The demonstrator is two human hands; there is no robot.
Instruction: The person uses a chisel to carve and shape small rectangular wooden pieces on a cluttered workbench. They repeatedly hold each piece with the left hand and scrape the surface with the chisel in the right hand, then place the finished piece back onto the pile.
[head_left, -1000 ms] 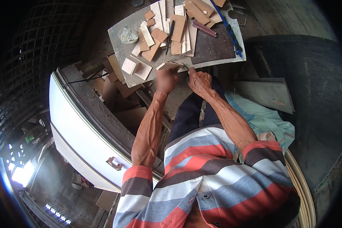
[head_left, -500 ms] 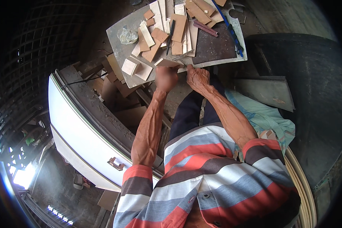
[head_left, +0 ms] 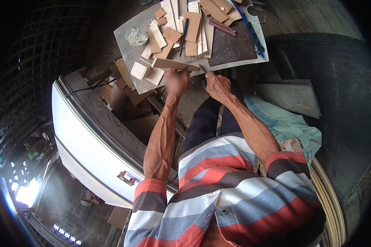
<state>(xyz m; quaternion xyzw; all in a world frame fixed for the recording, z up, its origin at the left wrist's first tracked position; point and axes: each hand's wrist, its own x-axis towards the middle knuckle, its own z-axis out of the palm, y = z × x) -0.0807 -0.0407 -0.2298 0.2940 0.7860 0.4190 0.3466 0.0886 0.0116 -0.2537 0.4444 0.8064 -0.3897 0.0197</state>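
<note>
My left hand (head_left: 176,82) grips a thin brown wooden strip (head_left: 165,63) tilted at the near edge of the worktop (head_left: 123,39). My right hand (head_left: 218,86) is closed on a narrow greyish blade-like tool (head_left: 203,68), whose tip lies by the strip's right end. Beside them to the left are light wooden pieces (head_left: 140,70). Farther back lie loose offcuts (head_left: 192,26), a dark slim tool (head_left: 184,37), purple-red sticks (head_left: 221,26), a blue-black long tool (head_left: 253,35), a dark brown square sheet (head_left: 231,47) and a crumpled clear plastic (head_left: 136,37).
A white curved panel (head_left: 86,144) with a handle stands at my left above piled scraps (head_left: 123,94). To my right are a grey board (head_left: 288,96), a pale green cloth (head_left: 297,129), a large dark curved sheet (head_left: 338,103) and long wooden strips (head_left: 329,193).
The wooden strip in my left hand has shifted left and up and now shows longer. Both hands have moved slightly; the tool in my right hand shows more clearly.
</note>
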